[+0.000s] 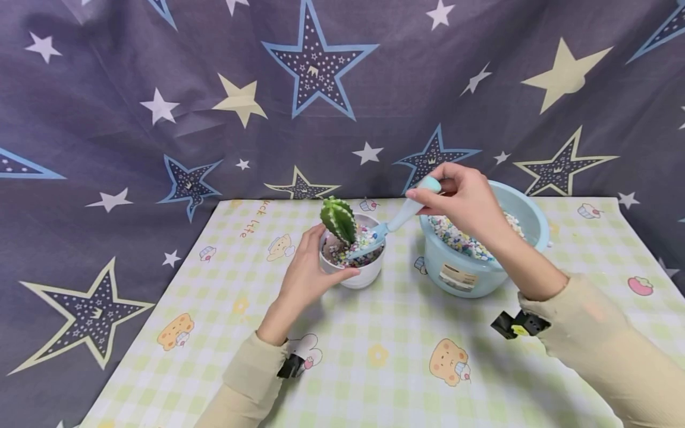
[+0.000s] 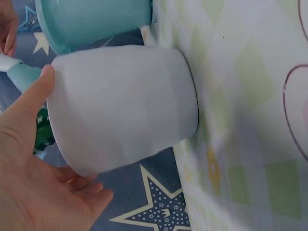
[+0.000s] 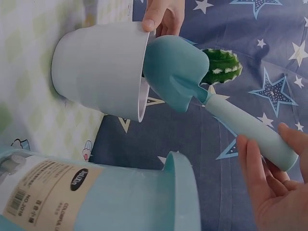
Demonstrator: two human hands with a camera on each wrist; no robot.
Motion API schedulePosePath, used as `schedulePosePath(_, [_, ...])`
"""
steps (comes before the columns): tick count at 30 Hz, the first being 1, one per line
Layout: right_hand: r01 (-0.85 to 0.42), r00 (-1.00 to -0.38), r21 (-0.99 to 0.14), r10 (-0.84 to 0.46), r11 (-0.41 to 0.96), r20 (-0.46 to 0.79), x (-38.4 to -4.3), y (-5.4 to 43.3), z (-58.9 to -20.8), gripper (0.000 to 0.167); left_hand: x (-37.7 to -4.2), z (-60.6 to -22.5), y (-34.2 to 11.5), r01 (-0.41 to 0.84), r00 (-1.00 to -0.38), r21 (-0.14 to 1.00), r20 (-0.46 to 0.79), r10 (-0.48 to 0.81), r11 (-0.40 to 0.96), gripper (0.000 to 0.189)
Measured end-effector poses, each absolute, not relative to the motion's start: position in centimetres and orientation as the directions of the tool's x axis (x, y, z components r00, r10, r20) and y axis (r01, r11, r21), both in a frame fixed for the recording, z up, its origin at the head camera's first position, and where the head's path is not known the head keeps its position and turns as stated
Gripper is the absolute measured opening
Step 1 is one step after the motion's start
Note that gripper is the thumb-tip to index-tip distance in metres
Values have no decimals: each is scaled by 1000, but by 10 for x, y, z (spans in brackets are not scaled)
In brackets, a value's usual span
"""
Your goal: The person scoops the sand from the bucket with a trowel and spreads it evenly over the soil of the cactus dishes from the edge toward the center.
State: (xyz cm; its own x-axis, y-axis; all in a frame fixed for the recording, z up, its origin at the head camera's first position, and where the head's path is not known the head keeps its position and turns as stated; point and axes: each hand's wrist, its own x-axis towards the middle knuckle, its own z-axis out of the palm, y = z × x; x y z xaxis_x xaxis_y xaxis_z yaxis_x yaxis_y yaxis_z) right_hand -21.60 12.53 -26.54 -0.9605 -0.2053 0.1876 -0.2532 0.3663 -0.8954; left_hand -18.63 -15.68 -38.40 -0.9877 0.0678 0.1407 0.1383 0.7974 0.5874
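Note:
A white flower pot stands on the table with a green cactus and colourful pebbles in it. My left hand grips the pot, thumb at the near rim and fingers around its left side; the left wrist view shows the thumb on the rim of the pot. With its fingers and thumb my right hand holds a light blue trowel by the end of its handle. Tilted down into the pot, the blade of the trowel carries pebbles and dips inside the rim beside the cactus.
Right of the pot stands a light blue bucket with many small coloured pebbles inside, partly behind my right forearm. A checked tablecloth covers the table. Behind the far table edge hangs a dark star-patterned curtain.

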Motion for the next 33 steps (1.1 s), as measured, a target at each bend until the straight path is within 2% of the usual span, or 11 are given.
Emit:
schedulePosePath(9, [-334,-942,-815,-202,472,269,-209,121,-261,29,-193,-379,-169,178,-984,591,82,161,787,115])
schedulePosePath(21, [-443,-896,-731,-225,519,384,-203,118,-260,21,-188,-377,-158,161,-985,559,141,98,814,112])
schedulePosePath(33, [-534,-843,-652,-288,539,454,-197,120,-260,17,-185,-378,-154,113,-989,540,138,45,834,118])
